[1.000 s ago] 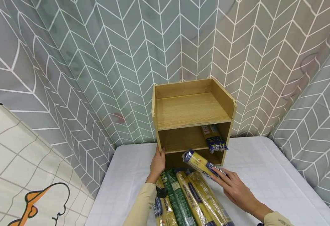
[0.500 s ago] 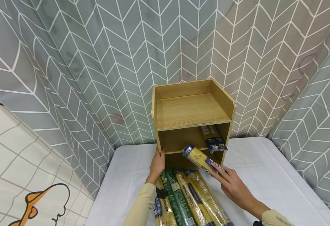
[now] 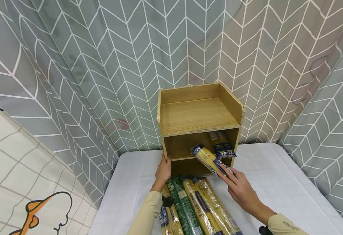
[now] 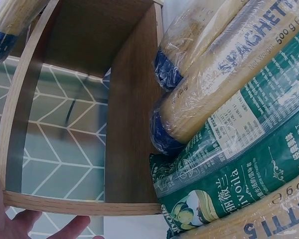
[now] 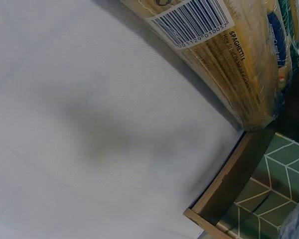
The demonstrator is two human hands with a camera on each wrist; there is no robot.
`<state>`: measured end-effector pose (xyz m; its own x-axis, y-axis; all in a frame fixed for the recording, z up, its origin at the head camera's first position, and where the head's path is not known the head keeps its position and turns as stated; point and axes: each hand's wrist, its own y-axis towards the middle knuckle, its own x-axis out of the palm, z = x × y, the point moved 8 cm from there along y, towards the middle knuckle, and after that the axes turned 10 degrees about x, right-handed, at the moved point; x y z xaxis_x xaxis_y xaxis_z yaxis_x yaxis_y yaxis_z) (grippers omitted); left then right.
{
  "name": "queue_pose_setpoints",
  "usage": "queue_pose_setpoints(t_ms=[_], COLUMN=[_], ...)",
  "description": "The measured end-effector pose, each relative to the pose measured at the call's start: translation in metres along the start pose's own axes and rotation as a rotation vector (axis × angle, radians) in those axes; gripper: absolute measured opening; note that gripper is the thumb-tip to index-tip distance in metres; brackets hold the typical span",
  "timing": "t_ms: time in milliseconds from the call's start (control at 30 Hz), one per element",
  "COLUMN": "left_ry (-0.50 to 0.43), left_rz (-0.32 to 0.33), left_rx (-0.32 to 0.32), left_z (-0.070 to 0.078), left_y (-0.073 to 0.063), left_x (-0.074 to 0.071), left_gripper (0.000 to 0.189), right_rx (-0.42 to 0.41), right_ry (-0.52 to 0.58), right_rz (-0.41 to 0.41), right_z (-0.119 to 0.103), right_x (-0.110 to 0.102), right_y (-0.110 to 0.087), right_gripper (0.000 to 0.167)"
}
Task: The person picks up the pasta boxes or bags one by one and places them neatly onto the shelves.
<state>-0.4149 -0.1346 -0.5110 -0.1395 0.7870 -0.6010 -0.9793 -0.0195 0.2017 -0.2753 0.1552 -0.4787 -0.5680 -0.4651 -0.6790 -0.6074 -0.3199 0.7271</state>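
My right hand (image 3: 241,189) grips a yellow-and-blue spaghetti pack (image 3: 208,159) by its near end. The pack slants up to the left, its far end overlapping the middle compartment of a small wooden shelf (image 3: 200,114) in the head view. My left hand (image 3: 163,171) holds the shelf's left side panel, thumb at the front edge and fingers along the outside; in the left wrist view those fingers (image 4: 74,226) show past the panel. Another spaghetti pack (image 3: 222,145) lies in the middle compartment at the right, its blue end jutting out. The right wrist view does not show the right hand.
Before the shelf, several yellow spaghetti packs (image 3: 199,209) and a green pasta pack (image 3: 184,205) lie side by side on the white-covered table (image 3: 265,169). A chevron-patterned curtain (image 3: 142,65) hangs behind and around.
My right hand has moved forward and up with the spaghetti pack, whose far end has gone from the lower compartment's front to the middle one's. My left hand stays on the shelf.
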Motion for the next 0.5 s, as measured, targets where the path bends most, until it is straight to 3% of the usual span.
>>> queue_pose_setpoints(t_ms=[500], left_ry=[0.001], left_rz=[-0.007], left_rx=[0.002], left_z=[0.0007], left_y=[-0.0006], left_x=[0.0004], left_gripper=[0.061], right_rx=[0.036], right_ry=[-0.07], right_rz=[0.052], right_z=[-0.0064], right_x=[0.0041], right_y=[0.0039], right_gripper=[0.059])
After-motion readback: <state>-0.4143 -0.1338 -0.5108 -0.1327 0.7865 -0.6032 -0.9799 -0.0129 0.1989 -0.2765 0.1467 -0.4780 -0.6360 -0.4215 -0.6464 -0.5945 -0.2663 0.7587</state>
